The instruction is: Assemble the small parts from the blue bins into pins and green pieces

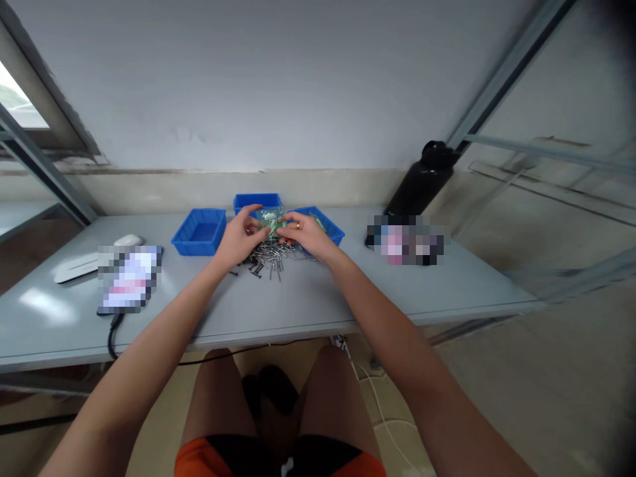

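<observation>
Your left hand [242, 234] and right hand [310, 234] hide parts of the clear packet [271, 218], and what fills it is too small for you to identify. Your right hand also covers part of the right blue bin [337, 234]. The phone screen [132, 278] is blurred; the left edge cuts off the window [20, 99].

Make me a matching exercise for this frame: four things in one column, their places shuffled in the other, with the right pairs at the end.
Things
1. Clear packet
2. Metal screws
3. Bottle
4. Phone

Places
A. Toward the right end of the desk
B. Between the fingers of the left hand and right hand
C. On the left part, by a black cable
D. In a loose pile, near the hands

Pairs: 1-B, 2-D, 3-A, 4-C
</observation>
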Demonstrator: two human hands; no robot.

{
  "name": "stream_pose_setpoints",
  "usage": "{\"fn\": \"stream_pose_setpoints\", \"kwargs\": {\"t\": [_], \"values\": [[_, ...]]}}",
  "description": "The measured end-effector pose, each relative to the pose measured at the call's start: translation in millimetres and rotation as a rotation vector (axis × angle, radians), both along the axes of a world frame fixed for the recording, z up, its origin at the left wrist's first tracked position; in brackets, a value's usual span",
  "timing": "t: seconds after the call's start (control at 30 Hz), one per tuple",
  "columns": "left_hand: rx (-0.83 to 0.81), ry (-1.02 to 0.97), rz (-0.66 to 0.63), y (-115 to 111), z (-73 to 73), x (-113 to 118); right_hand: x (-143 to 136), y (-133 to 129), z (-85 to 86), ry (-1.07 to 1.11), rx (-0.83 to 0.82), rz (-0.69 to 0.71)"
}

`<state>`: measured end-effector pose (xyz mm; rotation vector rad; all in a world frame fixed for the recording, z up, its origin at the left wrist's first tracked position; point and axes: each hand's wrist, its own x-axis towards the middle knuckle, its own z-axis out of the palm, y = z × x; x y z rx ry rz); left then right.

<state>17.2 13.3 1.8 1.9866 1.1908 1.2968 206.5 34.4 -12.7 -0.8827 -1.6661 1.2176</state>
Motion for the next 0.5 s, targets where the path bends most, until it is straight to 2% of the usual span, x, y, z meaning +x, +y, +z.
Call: {"fn": "stream_pose_setpoints", "kwargs": {"t": [0.17, 0.5], "values": [[0.000, 0.010, 0.040, -0.3, 2.1, 0.1, 0.9, 0.2, -1.5, 0.010, -0.008, -0.002], [0.004, 0.030, 0.012, -0.6, 1.3, -0.1, 3.1, -6.9, 6.0, 0.029, -0.042, 0.020]]}}
